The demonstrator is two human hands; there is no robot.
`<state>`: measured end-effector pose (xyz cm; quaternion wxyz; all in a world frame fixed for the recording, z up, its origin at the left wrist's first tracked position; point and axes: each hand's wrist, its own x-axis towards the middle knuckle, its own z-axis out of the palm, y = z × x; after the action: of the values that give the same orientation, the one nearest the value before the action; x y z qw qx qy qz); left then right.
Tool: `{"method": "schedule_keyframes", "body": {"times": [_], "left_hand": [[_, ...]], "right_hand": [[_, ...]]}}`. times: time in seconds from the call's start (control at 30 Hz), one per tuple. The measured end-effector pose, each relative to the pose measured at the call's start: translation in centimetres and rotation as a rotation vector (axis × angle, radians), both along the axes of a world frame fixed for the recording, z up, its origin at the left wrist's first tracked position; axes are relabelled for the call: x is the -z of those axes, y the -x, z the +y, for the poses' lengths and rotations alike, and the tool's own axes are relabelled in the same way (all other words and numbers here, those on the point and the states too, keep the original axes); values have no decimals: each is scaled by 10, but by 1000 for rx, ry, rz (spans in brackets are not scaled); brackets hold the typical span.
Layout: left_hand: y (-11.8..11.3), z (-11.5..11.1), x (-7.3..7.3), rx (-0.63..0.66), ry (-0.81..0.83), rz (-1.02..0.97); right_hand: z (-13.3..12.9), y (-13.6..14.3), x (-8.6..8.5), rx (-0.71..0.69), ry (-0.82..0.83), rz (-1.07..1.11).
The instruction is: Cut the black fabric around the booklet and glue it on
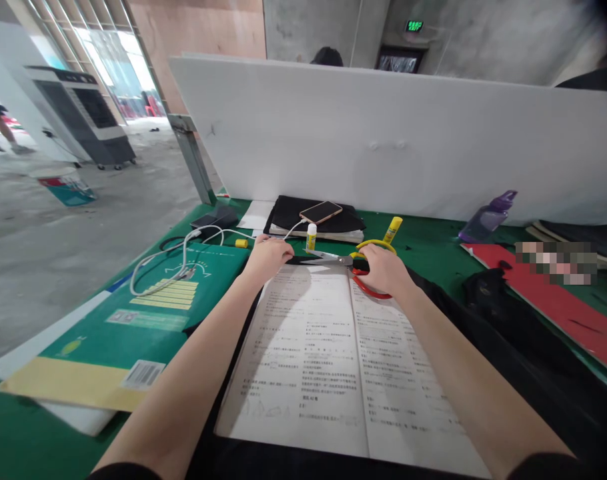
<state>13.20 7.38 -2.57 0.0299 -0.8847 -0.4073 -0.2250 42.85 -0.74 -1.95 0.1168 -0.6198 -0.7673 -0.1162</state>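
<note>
A pair of scissors (328, 259) with yellow and red handles points left, its blades parted. My right hand (383, 267) is closed around the handles. My left hand (271, 257) is closed near the blade tips, at the far edge of a printed sheet (328, 347); what its fingers pinch is hidden. Along that edge runs a black strip (303, 260), partly under the blades. The sheet has a fold line down it and lies on something black. Just beyond the blades stands an uncapped glue stick (311, 238), with a yellow cap (241, 243) to its left.
A green book (183, 300) with a white cable (143, 263) lies left. Behind are a phone (321, 213) on a black folder (283, 210), and another glue stick (393, 230). A purple bottle (486, 217), red folder (548, 300) and black cloth (513, 360) are right. A white partition (383, 140) stands beyond.
</note>
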Motion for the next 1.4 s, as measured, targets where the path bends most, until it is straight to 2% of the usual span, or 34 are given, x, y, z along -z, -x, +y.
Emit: {"method": "schedule_keyframes", "body": {"times": [0.23, 0.53, 1.03, 1.4], "left_hand": [[-1, -1, -7, 43, 9, 89], [-4, -3, -13, 13, 8, 203], [-8, -9, -21, -20, 30, 264], [-8, -9, -19, -9, -11, 227]], "right_hand": [[0, 11, -3, 14, 15, -84], [0, 15, -3, 22, -11, -108], [0, 20, -1, 69, 113, -37], [0, 21, -1, 86, 134, -37]]}}
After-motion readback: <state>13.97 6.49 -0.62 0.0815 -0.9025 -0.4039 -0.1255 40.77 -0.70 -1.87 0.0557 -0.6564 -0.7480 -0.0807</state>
